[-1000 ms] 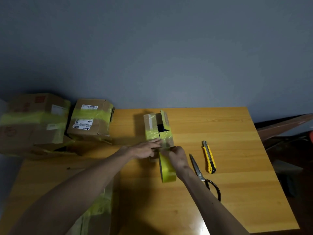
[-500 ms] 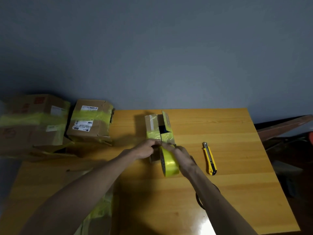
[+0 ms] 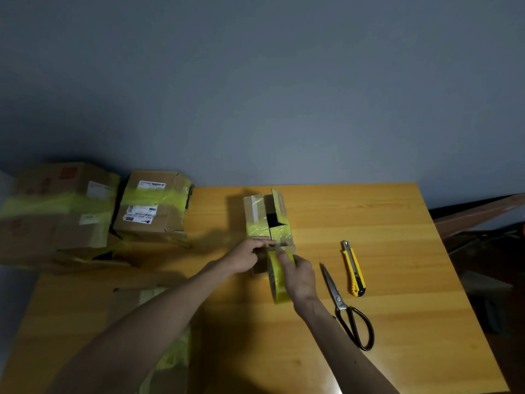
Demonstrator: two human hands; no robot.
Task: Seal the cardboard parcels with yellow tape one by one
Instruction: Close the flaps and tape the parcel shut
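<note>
A small cardboard parcel of dull brown corrugated board stands on the glossy, orange-toned wooden surface, just beyond the fingertips. Its top flaps gape over a dark slot, and a crinkled band of shiny yellow tape crosses them. The left hand has its fingers curled at the parcel's near top edge, apparently pinching the loose tape strip against the board. The right hand is touching the left, its fingers clasped around the yellow tape roll, a ring standing on edge just nearer than the parcel. Right of the right fingers lie steel scissors with black loop handles, and beyond them a slim yellow-and-black utility knife. Well left of the left fingers sit two boxy taped parcels with white labels.
</note>
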